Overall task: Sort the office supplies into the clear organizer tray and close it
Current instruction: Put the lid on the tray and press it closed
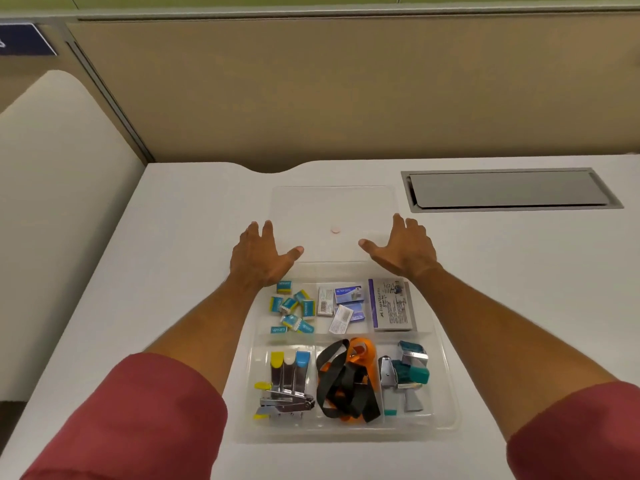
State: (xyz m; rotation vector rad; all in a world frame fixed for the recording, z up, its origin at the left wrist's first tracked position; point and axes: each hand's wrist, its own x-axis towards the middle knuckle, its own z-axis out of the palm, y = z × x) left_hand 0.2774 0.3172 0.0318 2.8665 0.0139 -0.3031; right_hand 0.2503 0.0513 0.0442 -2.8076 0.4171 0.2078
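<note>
Lid (332, 216), clear, thin, likely light and slippery, lay flat on surface (180, 237) behind filled tray (446, 393); left hand (261, 258) and right hand (403, 245) spread-fingered, empty, flanked its side edges.

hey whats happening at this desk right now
A person is packing office supplies into a clear organizer tray on a white desk. Its compartments already hold erasers, staple boxes, staplers, lanyards and more. The clear lid lies flat behind the tray, not yet on. The left hand and right hand are spread open at the lid's two sides, seemingly about to lift it.
</note>
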